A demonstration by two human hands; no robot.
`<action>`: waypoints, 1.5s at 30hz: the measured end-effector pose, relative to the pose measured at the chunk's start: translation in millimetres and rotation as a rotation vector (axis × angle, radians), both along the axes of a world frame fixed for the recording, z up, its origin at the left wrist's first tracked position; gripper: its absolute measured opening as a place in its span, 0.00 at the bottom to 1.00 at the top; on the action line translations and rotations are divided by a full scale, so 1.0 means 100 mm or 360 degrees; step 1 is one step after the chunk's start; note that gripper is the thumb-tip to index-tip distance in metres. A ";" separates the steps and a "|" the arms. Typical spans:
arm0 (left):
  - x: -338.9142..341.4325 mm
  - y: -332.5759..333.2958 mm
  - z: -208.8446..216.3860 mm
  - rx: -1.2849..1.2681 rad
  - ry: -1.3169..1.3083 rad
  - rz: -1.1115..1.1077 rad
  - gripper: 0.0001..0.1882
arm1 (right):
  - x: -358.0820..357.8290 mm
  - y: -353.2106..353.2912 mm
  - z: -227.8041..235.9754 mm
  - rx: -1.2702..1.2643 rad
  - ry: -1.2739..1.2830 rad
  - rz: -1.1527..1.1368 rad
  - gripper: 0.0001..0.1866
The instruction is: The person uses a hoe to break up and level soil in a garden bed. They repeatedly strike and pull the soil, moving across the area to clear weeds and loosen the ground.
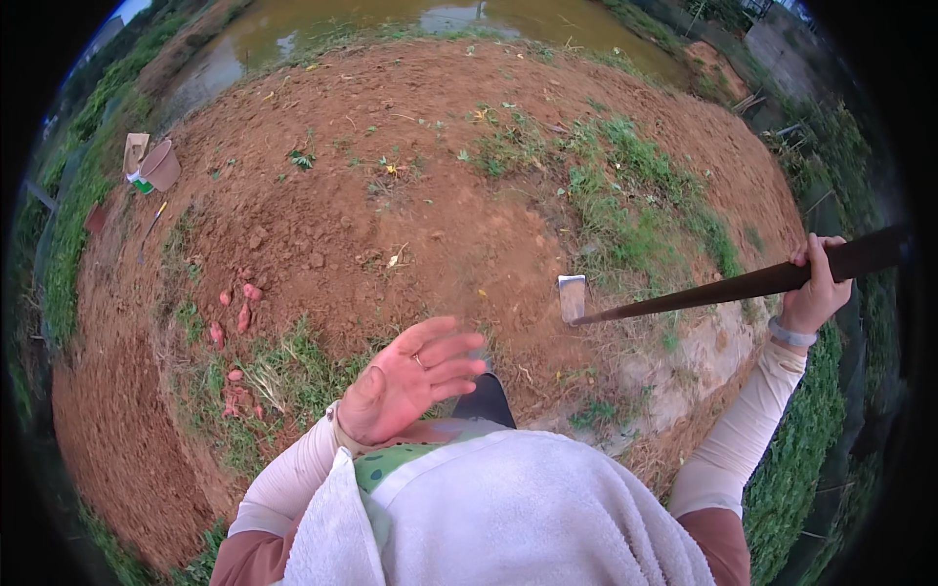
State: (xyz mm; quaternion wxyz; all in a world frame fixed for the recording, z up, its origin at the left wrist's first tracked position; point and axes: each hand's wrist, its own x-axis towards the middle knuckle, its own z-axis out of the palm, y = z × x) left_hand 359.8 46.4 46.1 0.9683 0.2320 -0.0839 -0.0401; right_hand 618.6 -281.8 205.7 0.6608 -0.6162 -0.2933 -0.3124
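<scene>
My right hand is closed round the dark handle of a hoe, off at the right. The handle slants down to the left, and the hoe's pale metal blade rests on the reddish soil. In front of my body my left hand is raised, palm up and fingers stretched out, with nothing in it; a ring shows on one finger. Beyond it to the left, several pinkish-red sweet potatoes lie on the soil, and a further small heap sits among cut grass.
A brownish bucket stands at the far left beside a tan bag. A thin tool with a yellow end lies near them. Green weeds grow beyond the hoe blade. Muddy water borders the field's far side. A white towel hangs over my front.
</scene>
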 end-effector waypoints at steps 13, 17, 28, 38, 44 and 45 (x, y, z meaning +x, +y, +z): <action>-0.15 0.15 -0.32 -0.0044 0.0730 0.0450 0.31 | -0.11 0.24 -0.05 -0.0030 0.0007 -0.0026 0.08; -0.13 0.29 0.18 -0.0123 0.0247 0.0367 0.31 | -0.09 0.28 -0.06 -0.0036 0.0045 -0.0007 0.09; -0.21 0.15 -0.23 -0.0226 0.0769 0.0454 0.18 | -0.09 0.29 -0.07 -0.0010 0.0020 0.0000 0.09; -0.19 0.26 0.12 -0.0132 0.0349 0.0608 0.18 | -0.11 0.36 -0.09 -0.0035 -0.0006 0.0012 0.09; -0.17 0.25 0.25 -0.0201 0.0004 0.0579 0.18 | -0.17 0.34 -0.05 -0.0051 -0.0021 -0.0011 0.09; -0.18 0.27 0.13 -0.0235 -0.0010 0.0570 0.17 | -0.17 0.36 -0.07 -0.0057 -0.0012 0.0000 0.09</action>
